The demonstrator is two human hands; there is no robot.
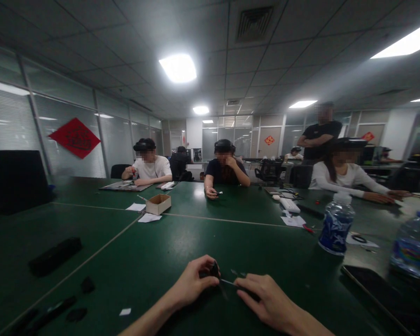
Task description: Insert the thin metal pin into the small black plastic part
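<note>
My left hand (192, 282) is closed in a pinch on a small black part (214, 270) low over the green table (136, 261). My right hand (269, 301) is closed round a thin tool (227, 282) whose slim metal tip points left and meets the black part. Both hands sit close together near the table's front edge. A few tiny bits (237, 272) lie on the table just beyond the tool.
Black parts (55, 255) and a white scrap (125, 311) lie at the left. Two water bottles (336, 224) (413, 247) and a dark phone (381, 291) stand at the right. A cardboard box (158, 204) sits mid-table. Three seated people and one standing person are across the table.
</note>
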